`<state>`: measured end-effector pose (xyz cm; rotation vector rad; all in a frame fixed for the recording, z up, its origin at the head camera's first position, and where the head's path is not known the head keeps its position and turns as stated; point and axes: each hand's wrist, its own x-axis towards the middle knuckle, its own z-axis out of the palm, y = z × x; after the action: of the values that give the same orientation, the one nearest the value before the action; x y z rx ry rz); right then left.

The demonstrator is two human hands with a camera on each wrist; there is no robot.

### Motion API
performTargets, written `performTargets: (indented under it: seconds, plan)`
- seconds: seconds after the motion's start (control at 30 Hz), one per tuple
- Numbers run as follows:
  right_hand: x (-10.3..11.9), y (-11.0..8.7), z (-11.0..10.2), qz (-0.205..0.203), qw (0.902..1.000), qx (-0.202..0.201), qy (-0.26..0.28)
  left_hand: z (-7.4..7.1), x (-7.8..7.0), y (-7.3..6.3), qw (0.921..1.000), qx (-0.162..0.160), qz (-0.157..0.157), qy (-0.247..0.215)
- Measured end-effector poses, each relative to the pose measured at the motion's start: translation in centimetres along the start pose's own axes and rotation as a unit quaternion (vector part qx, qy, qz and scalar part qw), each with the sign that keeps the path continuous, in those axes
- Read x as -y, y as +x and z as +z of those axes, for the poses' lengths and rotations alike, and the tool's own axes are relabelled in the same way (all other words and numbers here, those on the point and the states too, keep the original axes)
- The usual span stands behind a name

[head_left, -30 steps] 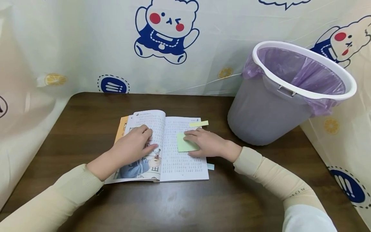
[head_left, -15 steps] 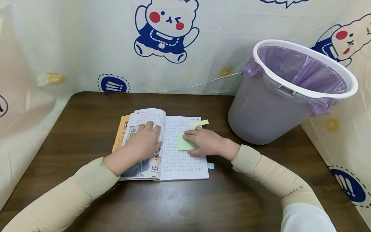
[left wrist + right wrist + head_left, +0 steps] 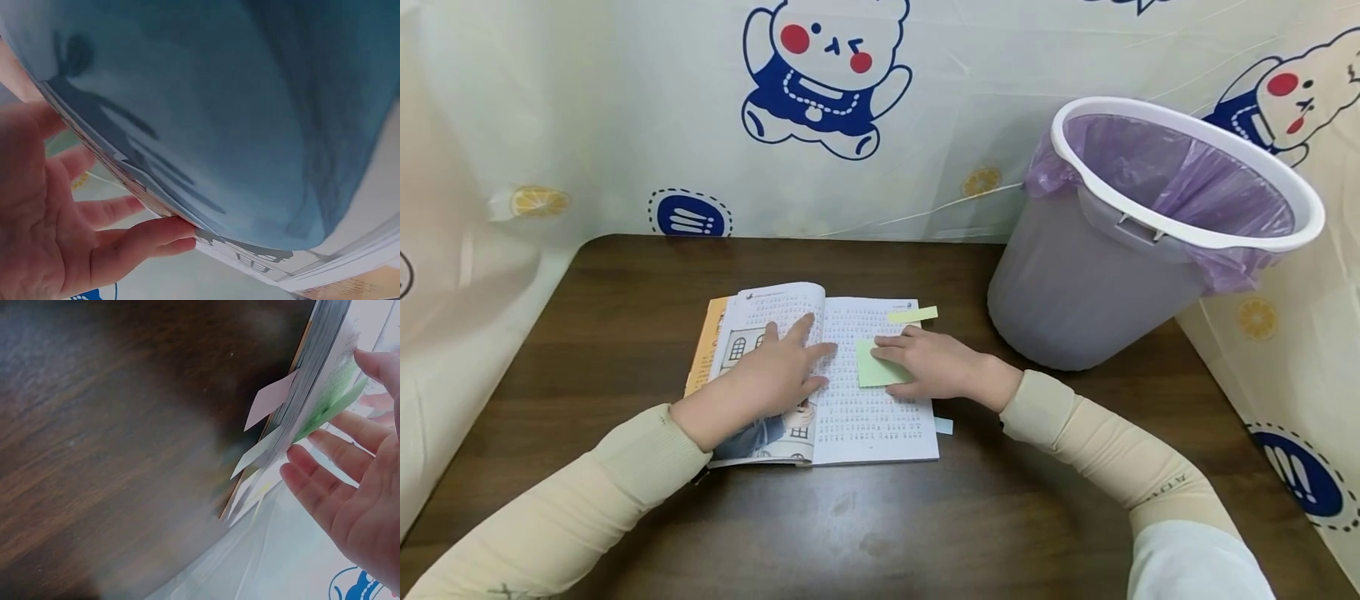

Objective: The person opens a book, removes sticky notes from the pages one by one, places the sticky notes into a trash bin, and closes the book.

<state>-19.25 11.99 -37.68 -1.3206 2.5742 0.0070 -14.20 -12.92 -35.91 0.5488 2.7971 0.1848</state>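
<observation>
An open book (image 3: 865, 446) lies on the dark wooden table, printed text on its right page and a picture on the left one. My left hand (image 3: 778, 371) rests on the left page with fingers spread, the tips reaching across the fold. In the left wrist view, that hand's fingers (image 3: 144, 244) meet the page beside a blue part of the picture (image 3: 206, 137). A green sticky note (image 3: 872, 371) sits on the right page under the fingertips of my right hand (image 3: 940, 365). The right wrist view shows the note (image 3: 334, 407) standing up from the page, close to extended fingers.
A yellow tab (image 3: 921, 315) and a pale blue tab (image 3: 944, 426) stick out from the book's right edge. An orange cover (image 3: 703, 350) shows at its left. Behind on the right stands a grey bin (image 3: 1075, 292) with a purple liner; patterned curtain (image 3: 925, 125) surrounds the table.
My left hand has slid rightward over the left page toward the fold, and its fingers have spread apart. The right hand stays at the green sticky note.
</observation>
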Motion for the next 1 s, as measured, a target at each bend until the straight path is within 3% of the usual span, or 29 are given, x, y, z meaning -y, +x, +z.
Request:
performTargets:
  seconds: [0.33,0.57,1.0]
  plan:
    - [-0.08,0.0,-0.4,-0.004,1.0,0.003,-0.001,0.03,-0.12,0.04,0.9992,0.031,-0.021,0.015]
    - [0.11,-0.05,-0.49,-0.004,0.9999,0.011,0.001,-0.28,0.16,-0.17,0.9983,0.053,-0.01,0.024]
    - [-0.7,-0.8,-0.02,-0.032,0.9943,-0.074,0.07,-0.27,0.15,-0.15,0.9982,0.05,-0.012,0.032]
